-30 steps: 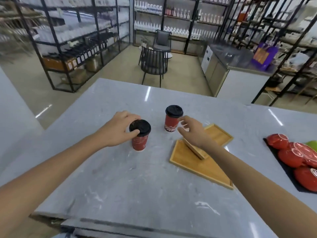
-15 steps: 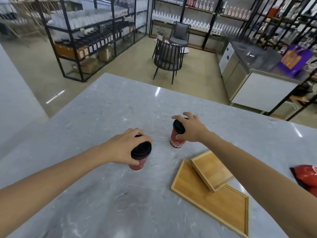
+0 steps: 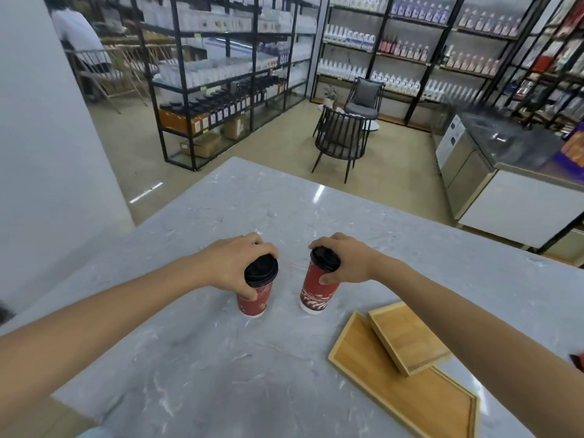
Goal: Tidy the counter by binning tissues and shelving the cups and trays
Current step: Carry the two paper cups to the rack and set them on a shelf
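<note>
mid-frame, the left hand (image 3: 232, 265) and right hand (image 3: 349, 263) each clasp a lidded red paper cup (image 3: 256, 287) (image 3: 317, 287) near its top, seemingly ready to lift both for shelving.

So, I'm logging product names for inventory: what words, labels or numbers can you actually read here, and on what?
None is legible.
Left cup: white pattern only, no readable words.
Right cup: white design, too blurred to read.
Shelf bottles: labels too small.
Purple bag: orange print, blurred.
</note>
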